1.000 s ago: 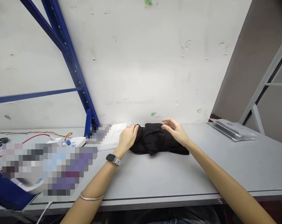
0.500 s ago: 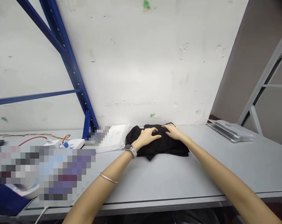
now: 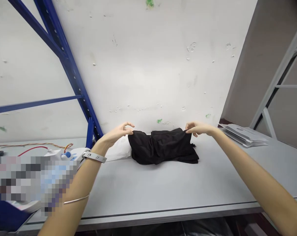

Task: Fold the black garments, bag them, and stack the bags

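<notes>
A black cloth garment [image 3: 163, 147] lies bunched on the grey table near the wall; its exact kind I cannot make out. My left hand [image 3: 120, 131] pinches its upper left corner and holds that corner raised off the table. At the upper right, my right hand [image 3: 196, 127] grips another edge between thumb and fingers, lifted a little too. Between the hands the fabric sags in folds, and its lower part rests on the tabletop. A white packet [image 3: 120, 149] lies just left of the garment, partly hidden by my left hand and wrist.
White flat packets [image 3: 245, 134] are stacked at the right back of the grey table [image 3: 168, 190]. A blue metal rack post [image 3: 74, 72] rises at the left. Beside it lie a white power strip [image 3: 77, 152], cables and blurred-out items. A white wall [image 3: 148, 72] stands behind.
My hands have moved apart, the left one leftward and the right one slightly right. Both now pinch the garment's upper corners and pull it wider; earlier they were close together over its middle.
</notes>
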The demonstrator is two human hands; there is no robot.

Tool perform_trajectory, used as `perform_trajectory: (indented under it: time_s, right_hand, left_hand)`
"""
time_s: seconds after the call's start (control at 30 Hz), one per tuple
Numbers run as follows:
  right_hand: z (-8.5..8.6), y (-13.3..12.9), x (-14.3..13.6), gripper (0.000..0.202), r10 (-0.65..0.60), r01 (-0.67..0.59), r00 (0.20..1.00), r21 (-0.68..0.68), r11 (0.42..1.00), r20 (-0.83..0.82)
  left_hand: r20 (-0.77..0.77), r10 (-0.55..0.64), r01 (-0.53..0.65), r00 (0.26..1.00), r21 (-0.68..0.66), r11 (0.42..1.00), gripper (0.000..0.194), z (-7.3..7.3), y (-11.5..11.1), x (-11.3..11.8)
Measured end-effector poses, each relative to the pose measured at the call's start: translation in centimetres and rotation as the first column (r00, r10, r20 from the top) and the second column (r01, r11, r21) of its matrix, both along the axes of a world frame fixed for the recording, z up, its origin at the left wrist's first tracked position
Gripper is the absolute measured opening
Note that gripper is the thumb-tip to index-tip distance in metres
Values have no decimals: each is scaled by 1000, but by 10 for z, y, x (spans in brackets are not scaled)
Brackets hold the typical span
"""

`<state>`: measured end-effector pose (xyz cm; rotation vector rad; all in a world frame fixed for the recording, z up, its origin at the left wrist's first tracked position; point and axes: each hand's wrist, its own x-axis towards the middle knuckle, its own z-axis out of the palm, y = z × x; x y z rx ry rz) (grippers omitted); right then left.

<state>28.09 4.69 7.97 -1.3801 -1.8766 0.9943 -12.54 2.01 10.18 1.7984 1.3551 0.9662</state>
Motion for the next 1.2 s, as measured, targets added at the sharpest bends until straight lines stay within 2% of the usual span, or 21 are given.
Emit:
perform_trajectory:
  time_s: [0.07, 0.17, 0.27, 0.33, 0.4, 0.5, 0.57, 0.63, 0.7, 0.77, 0.87, 0.9, 0.97, 1.03, 1.1, 1.2]
  right_hand:
    - [11, -3, 4, 21, -12, 8, 999, -78, 997, -49]
    - [22, -2, 0, 22, -17, 3, 994, -124, 992, -110]
    - [27, 2, -8, 23, -45, 26, 990, -145, 989, -131]
    - [30, 8, -13, 20, -101, 81, 981, -120, 989, -167]
    - [35, 16, -16, 17, -176, 173, 946, -33, 984, -274]
    - [46, 27, -18, 18, -208, 340, 832, 177, 923, -515]
    - [55, 29, -17, 19, -145, 402, 779, 309, 862, -609]
    - [60, 25, -11, 20, -71, 397, 783, 407, 823, -618]
    - [54, 14, -3, 22, -30, 347, 820, 456, 820, -571]
    - [37, -1, 7, 24, -35, 282, 873, 443, 851, -487]
    - [-5, -28, 20, 26, -55, 136, 965, 310, 941, -257]
    - [-19, -37, 23, 26, -20, 58, 987, 238, 969, -162]
    - [-39, -54, 28, 27, 88, -88, 996, 130, 988, 3]
    - [-45, -67, 30, 26, 142, -159, 976, 92, 983, 164]
    - [-39, -74, 29, 27, 108, -148, 957, 132, 980, 270]
    - [-24, -69, 13, 32, 1, -82, 955, 261, 962, 298]
  left_hand:
    - [-22, 49, -49, 999, -9, 999, 37, 1, 2, -11]
    - [-44, 75, -78, 996, -78, 994, 30, -5, 8, -15]
    - [-146, -1, -33, 989, -232, 972, 23, -8, 18, -12]
    - [-195, -36, -20, 980, -276, 961, 24, -3, 27, -9]
    - [-145, 20, -54, 989, -233, 971, 24, 8, 36, -5]
    - [98, 104, -98, 990, -59, 993, 28, 32, 47, 1]
    - [222, 40, -65, 974, 107, 992, 31, 48, 50, 2]
    - [216, -40, -15, 976, 246, 969, 32, 58, 48, 0]
    - [112, -58, 22, 992, 302, 953, 33, 59, 39, -5]
    - [-9, -61, 61, 998, 280, 958, 34, 49, 27, -11]
    - [-179, -167, 188, 970, 108, 976, 34, 19, 6, -18]
    - [-243, -210, 225, 947, 37, 974, 31, 9, -1, -20]
    - [-397, -289, 281, 871, -79, 956, 29, -8, -12, -22]
    - [-534, -316, 298, 784, -122, 947, 27, -15, -20, -23]
    - [-624, -279, 288, 730, -90, 954, 29, -12, -26, -21]
    - [-651, -160, 249, 742, 45, 968, 37, -5, -26, -6]
